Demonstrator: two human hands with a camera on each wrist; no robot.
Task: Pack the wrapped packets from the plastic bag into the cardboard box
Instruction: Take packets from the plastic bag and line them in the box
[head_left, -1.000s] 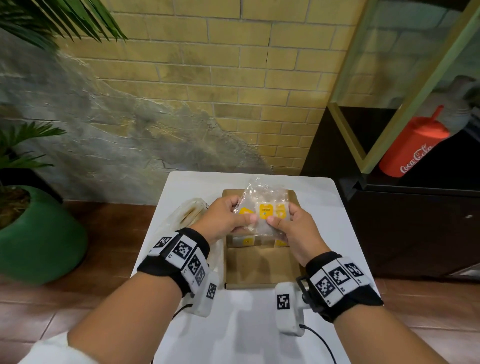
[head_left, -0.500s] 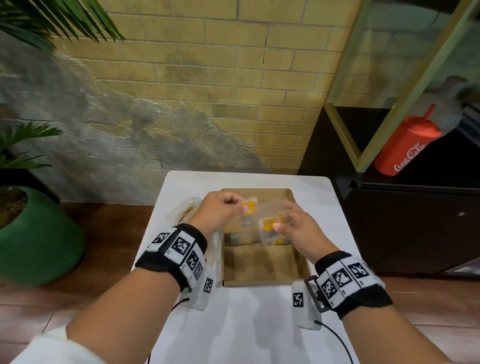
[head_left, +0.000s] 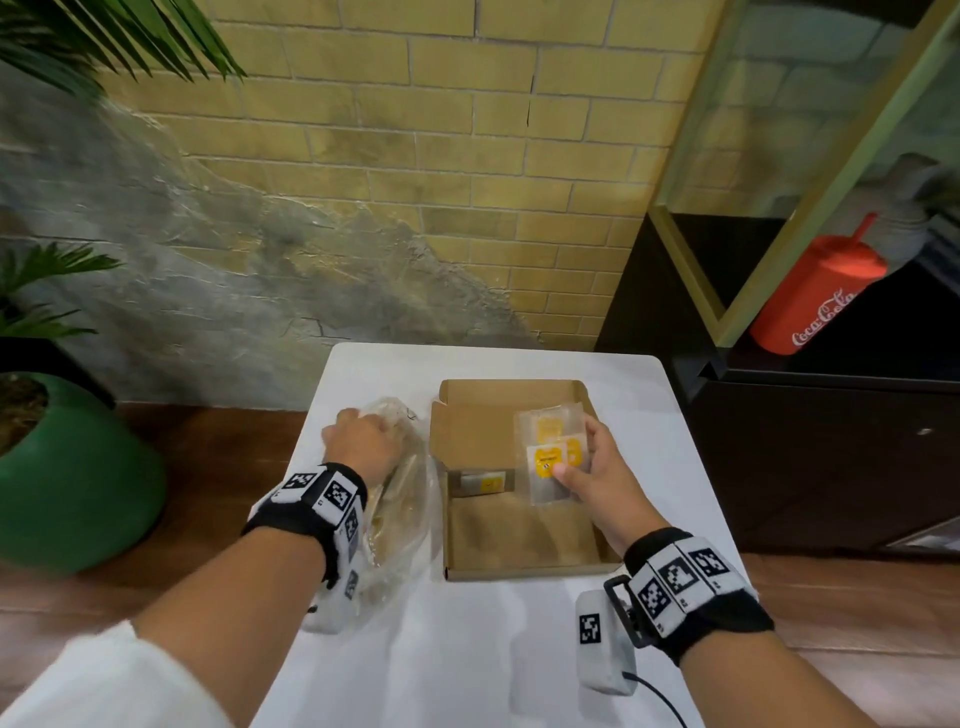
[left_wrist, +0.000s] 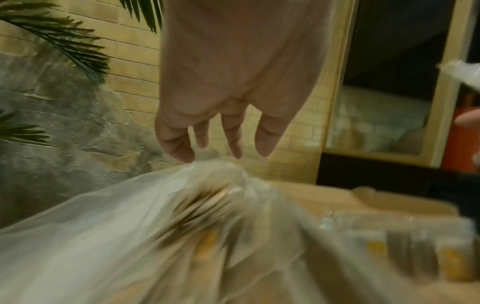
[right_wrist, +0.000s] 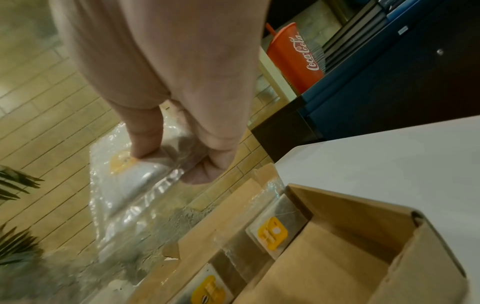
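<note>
The open cardboard box (head_left: 519, 535) lies in the middle of the white table. My right hand (head_left: 595, 465) pinches clear wrapped packets (head_left: 550, 454) with yellow labels between thumb and fingers, over the box's far right part. In the right wrist view the right hand (right_wrist: 182, 156) grips the wrapped packet (right_wrist: 124, 181) above the box (right_wrist: 337, 267). More packets (head_left: 483, 483) stand across the inside of the box. The plastic bag (head_left: 402, 514) lies left of the box. My left hand (head_left: 358, 441) hangs over the bag's far end, and its straight fingertips (left_wrist: 233, 152) touch the bag (left_wrist: 116, 236).
The white table (head_left: 467, 654) is small, with its edges close on all sides. A green plant pot (head_left: 67, 467) stands on the floor at the left. A dark cabinet (head_left: 831, 467) with a red Coca-Cola cup (head_left: 815, 291) stands at the right. A brick wall is behind.
Both hands held the packets above the box. My left hand has let go and moved left onto the plastic bag. My right hand has lowered the packets toward the box's far right.
</note>
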